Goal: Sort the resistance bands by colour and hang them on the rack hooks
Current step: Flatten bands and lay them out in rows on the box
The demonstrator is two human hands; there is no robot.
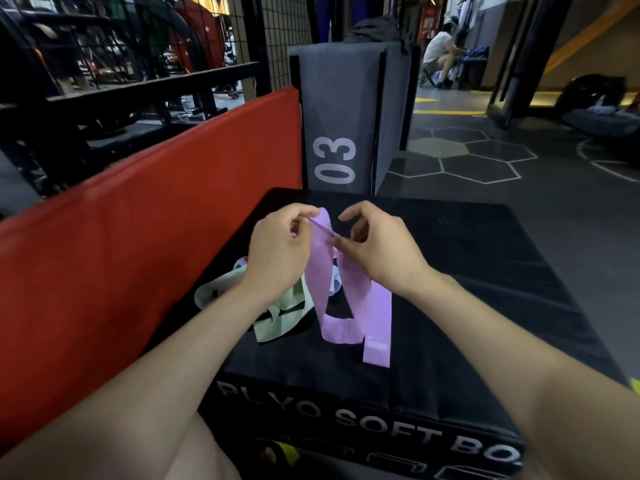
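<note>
A black soft plyo box (467, 271) serves as the surface, its front edge printed with white letters reading "PLYO SOFT BO". Against its left side stands a red padded box (145, 244), and behind it an upright grey padded box (346, 98) marked "03". A black wire-mesh rack (104, 64) with gym gear fills the upper left. The floor (485, 157) to the right is dark with hexagon outlines and yellow lines, and in the far background a person sits hunched on a stool (441, 53).

The left hand (280, 251) is curled, its thumb and fingertips pinched on the top of a lilac resistance band (346, 306) lifted above the box. The right hand (377, 244) is loosely curled; its lower fingers press against the same band just beside the left hand's pinch, while its thumb and forefinger arch above with a gap between them. The band hangs from the hands in long loops whose lower ends lie on the box top.

Under the left wrist sits a crumpled pale green resistance band (277, 323), resting on the surface near the red box. A pale bluish band (335, 282) peeks out behind the lilac loops, mostly hidden.

Both bare forearms reach forward from the lower corners, wrists angled inward so the hands meet over the middle of the box.
</note>
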